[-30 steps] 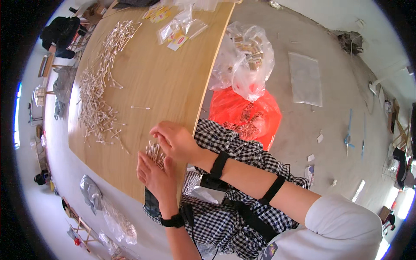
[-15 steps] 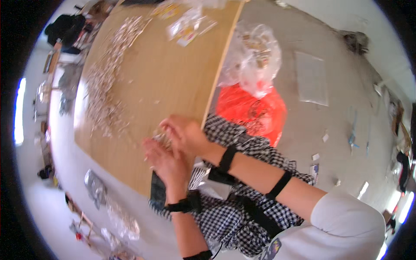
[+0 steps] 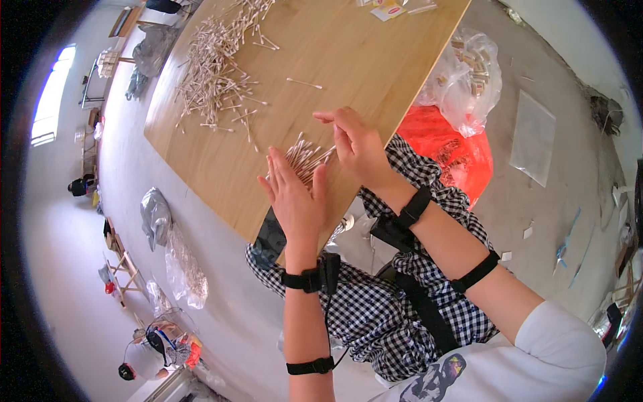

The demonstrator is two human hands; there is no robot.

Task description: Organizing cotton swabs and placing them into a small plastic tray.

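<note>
A small bundle of cotton swabs (image 3: 305,159) lies on the wooden table (image 3: 348,67) near its front corner, the sticks roughly lined up. My left hand (image 3: 295,201) rests against the near left side of the bundle, fingers stretched out and thumb apart, partly covering it. On the other side, my right hand (image 3: 360,151) is at the bundle's right end, index finger extended and the other fingers loosely bent, gripping nothing visible. Farther off spreads a big loose heap of cotton swabs (image 3: 218,70). One single cotton swab (image 3: 305,84) lies apart from both groups.
Yellow-and-white packets (image 3: 388,9) lie at the table's far edge. Right of the table stand a clear plastic bag (image 3: 472,80) and a red bag (image 3: 442,147). A flat clear sheet (image 3: 534,137) is on the floor. Another person (image 3: 157,352) is at the lower left.
My hands, earlier close together around the swabs, have moved apart, with the swabs now showing on the table between them. The view has shifted, and the table sits farther up and right.
</note>
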